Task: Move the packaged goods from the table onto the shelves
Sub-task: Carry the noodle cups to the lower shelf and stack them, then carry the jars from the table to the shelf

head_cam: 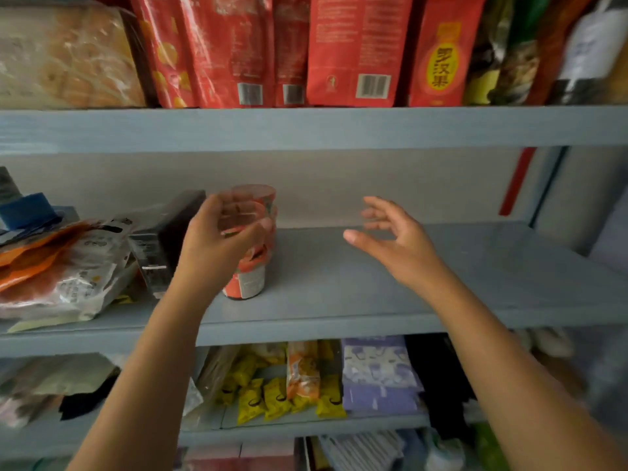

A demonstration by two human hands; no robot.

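One jar (248, 278) stands on the shelf (390, 294), the left grip (217, 241) curled round its top, probably steadying it. The right grip (402, 241) hovers beside the jar, spread and empty.

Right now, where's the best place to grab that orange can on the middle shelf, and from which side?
Grip the can around its upper wall from the front, as the left hand does: it stands upright, a black box crowds its left, and the shelf to its right is bare.
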